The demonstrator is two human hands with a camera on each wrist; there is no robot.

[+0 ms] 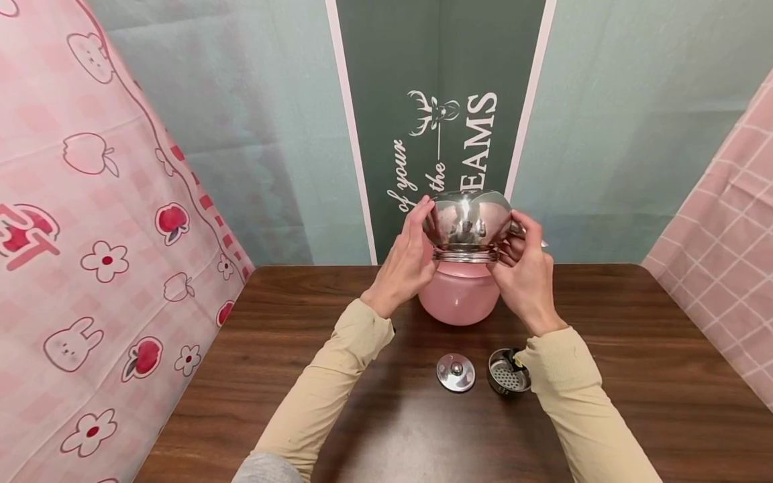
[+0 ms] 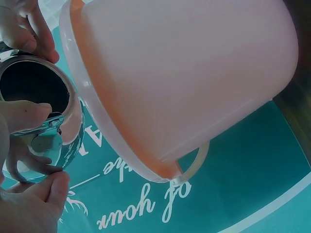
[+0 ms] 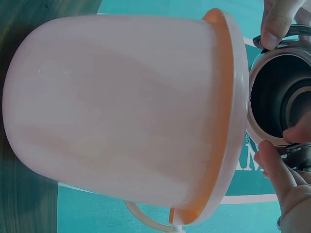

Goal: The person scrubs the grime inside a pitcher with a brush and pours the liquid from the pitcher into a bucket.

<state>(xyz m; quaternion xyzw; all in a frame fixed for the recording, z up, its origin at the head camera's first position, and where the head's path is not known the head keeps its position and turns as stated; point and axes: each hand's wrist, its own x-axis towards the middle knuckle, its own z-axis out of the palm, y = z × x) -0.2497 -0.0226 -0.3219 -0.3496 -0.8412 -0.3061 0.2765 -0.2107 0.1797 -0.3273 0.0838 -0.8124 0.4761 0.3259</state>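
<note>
Both hands hold a shiny metal teapot [image 1: 466,221], turned mouth-down over a pink bucket [image 1: 459,295]. My left hand [image 1: 406,261] grips its left side, index finger up along the body. On the other side my right hand [image 1: 524,268] pinches it by a dark metal part and the rim. In the left wrist view the dark round mouth [image 2: 34,85] shows beside the bucket's lip, with a thumb across it. A round lid [image 1: 455,373] with a knob lies on the table, and a perforated strainer basket [image 1: 509,372] sits beneath my right wrist.
The brown wooden table [image 1: 241,402] ends at a green cloth backdrop [image 1: 386,87] with white lettering. Pink patterned cloths hang at the left and right. A pale bail handle [image 3: 146,218] hangs from the bucket's rim.
</note>
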